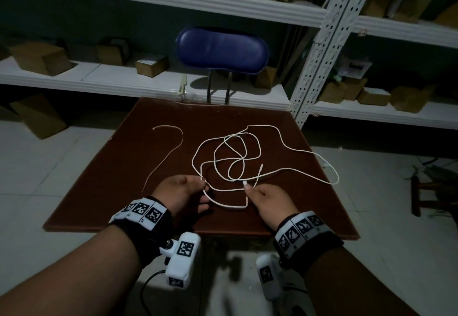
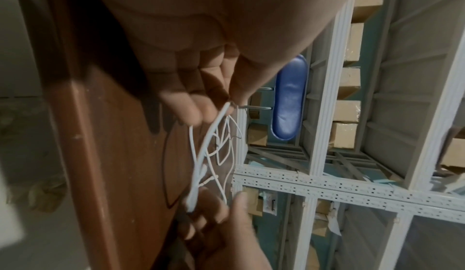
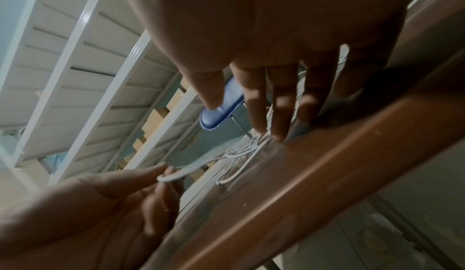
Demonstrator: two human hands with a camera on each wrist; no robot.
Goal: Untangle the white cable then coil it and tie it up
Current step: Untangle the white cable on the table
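You are in a storeroom. White slotted-steel shelving [image 1: 319, 50] runs along the wall ahead of you, its shelves carrying brown cardboard boxes [image 1: 39, 59], with more boxes on the pale tiled floor [image 1: 49, 167]. A small brown counter [image 1: 119, 167] and a blue-backed chair [image 1: 221, 49] stand before it.

The surface [image 1: 119, 191] is smooth reddish-brown wood with a dull sheen. On it, the white cable [image 1: 260, 152] looks matt and braided. Behind the surface, a chair back [image 1: 221, 49] is glossy blue padding, and the shelving [image 1: 319, 50] is white-painted perforated metal.
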